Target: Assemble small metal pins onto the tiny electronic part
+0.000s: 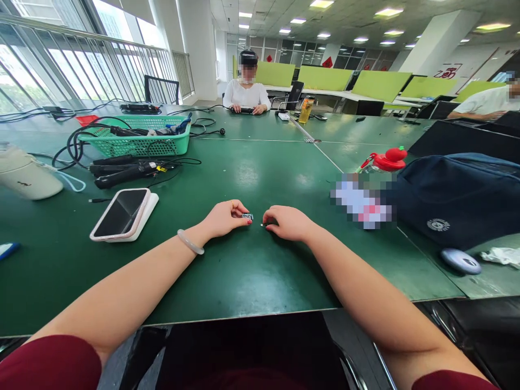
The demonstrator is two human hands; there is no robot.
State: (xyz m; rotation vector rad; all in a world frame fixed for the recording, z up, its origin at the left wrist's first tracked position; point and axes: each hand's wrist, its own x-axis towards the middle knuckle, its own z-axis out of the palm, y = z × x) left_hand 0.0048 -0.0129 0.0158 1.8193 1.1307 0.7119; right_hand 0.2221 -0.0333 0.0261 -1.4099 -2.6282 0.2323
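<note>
My left hand [224, 218], with a pale bangle at the wrist, pinches a small piece that looks like a circuit board [248, 216] between thumb and fingers. Just to its right, my right hand [289, 223] is closed in a pinch on a tiny part with a light tip [263, 225]. That part is too small to name, and the fingers cover most of it. A short gap separates the two pieces. Both hands are low over the green table [244, 271].
Left are stacked phones [122, 214], black handheld devices [125, 170], a green basket [146, 142] of cables and a cream bottle [28, 173]. Right are a navy bag [459, 195], a red-lidded cup [385, 161] and a computer mouse [461, 261]. A person [247, 92] sits opposite.
</note>
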